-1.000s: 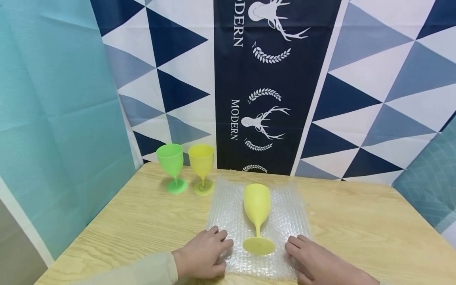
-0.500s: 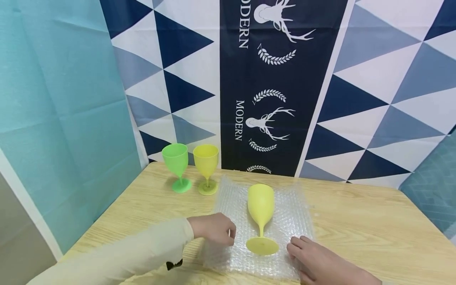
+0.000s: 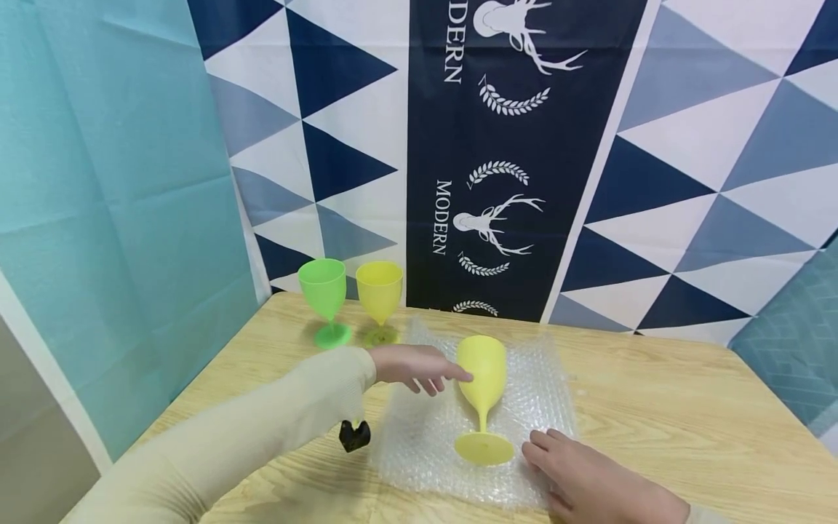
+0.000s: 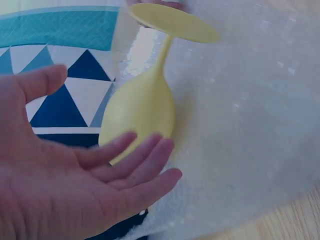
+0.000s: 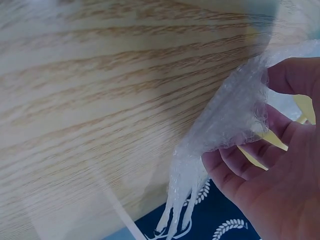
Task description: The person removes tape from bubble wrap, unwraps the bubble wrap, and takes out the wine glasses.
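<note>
A yellow plastic goblet [image 3: 481, 367] lies on its side on a sheet of bubble wrap [image 3: 419, 444], its foot toward the person. My left hand [image 3: 419, 366] is over the wrap, its forefinger reaching the left of the cup; contact is unclear. In the left wrist view, the fingers of the left hand [image 4: 115, 180] are spread loosely beside the goblet [image 4: 142, 107] with nothing in them. My right hand [image 3: 589, 473] is at the wrap's near right edge. Seen from the right wrist, the thumb and fingers of that hand [image 5: 280, 165] pinch the bubble wrap [image 5: 230, 110].
A green goblet [image 3: 324, 290] and a second yellow goblet [image 3: 380, 290] stand upright at the back left of the wooden table [image 3: 655, 407]. Behind the table hangs a patterned cloth [image 3: 497, 218], with a teal curtain [image 3: 131, 204] at the left.
My left hand has left the near left edge of the bubble wrap and moved forward and right to the goblet, its fingers straightening. The right hand stays at the wrap's edge.
</note>
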`<action>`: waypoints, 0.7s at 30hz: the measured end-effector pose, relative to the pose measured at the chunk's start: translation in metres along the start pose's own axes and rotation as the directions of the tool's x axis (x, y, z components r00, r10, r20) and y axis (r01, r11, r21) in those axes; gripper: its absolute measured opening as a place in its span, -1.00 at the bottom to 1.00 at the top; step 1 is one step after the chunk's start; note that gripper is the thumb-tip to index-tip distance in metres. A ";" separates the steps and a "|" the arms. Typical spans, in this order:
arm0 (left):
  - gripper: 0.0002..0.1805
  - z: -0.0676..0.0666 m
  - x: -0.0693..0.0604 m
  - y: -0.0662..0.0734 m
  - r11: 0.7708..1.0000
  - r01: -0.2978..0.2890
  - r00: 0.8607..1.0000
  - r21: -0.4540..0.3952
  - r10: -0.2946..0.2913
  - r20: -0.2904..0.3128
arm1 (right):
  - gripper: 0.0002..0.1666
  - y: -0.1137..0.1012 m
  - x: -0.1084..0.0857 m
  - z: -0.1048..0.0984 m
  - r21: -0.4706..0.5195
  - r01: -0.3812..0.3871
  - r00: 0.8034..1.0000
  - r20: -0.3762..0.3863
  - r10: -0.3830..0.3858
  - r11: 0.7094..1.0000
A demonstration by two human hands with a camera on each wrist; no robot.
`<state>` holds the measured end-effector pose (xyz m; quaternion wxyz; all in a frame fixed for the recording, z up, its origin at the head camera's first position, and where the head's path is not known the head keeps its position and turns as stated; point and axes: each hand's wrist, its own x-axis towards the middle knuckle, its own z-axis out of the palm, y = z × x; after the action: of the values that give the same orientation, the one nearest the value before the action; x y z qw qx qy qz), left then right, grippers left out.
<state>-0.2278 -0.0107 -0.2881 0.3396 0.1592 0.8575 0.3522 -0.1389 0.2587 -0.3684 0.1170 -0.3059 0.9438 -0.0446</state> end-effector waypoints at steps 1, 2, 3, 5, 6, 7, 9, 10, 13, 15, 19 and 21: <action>-0.29 -0.001 0.003 0.001 0.999 0.015 1.000 -0.047 -0.015 -0.009 | -0.74 0.000 0.000 0.000 0.002 -0.007 1.000 0.006 0.007 1.000; -0.25 -0.002 0.006 0.003 0.995 0.032 0.999 -0.099 -0.034 -0.016 | -0.74 0.000 0.000 0.000 0.004 -0.015 1.000 0.014 0.015 1.000; -0.20 -0.002 0.009 0.004 0.988 0.047 0.998 -0.149 -0.051 -0.022 | -0.75 0.000 0.000 0.000 0.005 -0.020 1.000 0.019 0.020 1.000; -0.10 -0.003 0.017 0.007 0.964 0.074 0.995 -0.256 -0.088 -0.044 | -0.75 -0.001 0.001 0.000 0.006 -0.023 1.000 0.021 0.023 1.000; -0.07 -0.003 0.021 0.008 0.947 0.083 0.993 -0.311 -0.106 -0.057 | -0.76 -0.001 0.001 0.000 0.004 -0.020 1.000 0.018 0.020 1.000; -0.04 -0.003 0.026 0.009 0.930 0.088 0.990 -0.358 -0.121 -0.070 | -0.76 -0.001 0.001 0.000 0.002 -0.019 1.000 0.014 0.019 1.000; -0.03 -0.001 0.034 0.010 0.901 0.087 0.984 -0.426 -0.143 -0.102 | -0.78 -0.001 0.000 0.000 0.002 -0.016 1.000 0.006 0.016 1.000; -0.02 -0.001 0.039 0.011 0.889 0.088 0.981 -0.449 -0.156 -0.117 | -0.78 0.000 0.000 0.000 0.005 -0.017 1.000 0.004 0.017 1.000; 0.02 0.001 0.052 0.013 0.855 0.103 0.967 -0.509 -0.205 -0.148 | -0.78 0.000 -0.002 -0.001 0.012 -0.023 1.000 -0.001 0.023 1.000; 0.05 0.002 0.059 0.014 0.830 0.123 0.956 -0.544 -0.247 -0.161 | -0.78 0.000 -0.002 -0.001 0.018 -0.024 1.000 -0.002 0.024 1.000; 0.08 0.005 0.069 0.017 0.792 0.145 0.935 -0.593 -0.306 -0.181 | -0.78 -0.001 -0.001 -0.001 0.018 -0.016 1.000 -0.006 0.016 1.000; 0.07 0.007 0.072 0.019 0.792 0.144 0.928 -0.593 -0.316 -0.196 | -0.78 -0.001 -0.001 -0.001 0.019 -0.018 1.000 -0.003 0.018 1.000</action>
<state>-0.2739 0.0433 -0.3124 0.2848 -0.1087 0.7658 0.5662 -0.1379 0.2580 -0.3671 0.1186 -0.2961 0.9463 -0.0531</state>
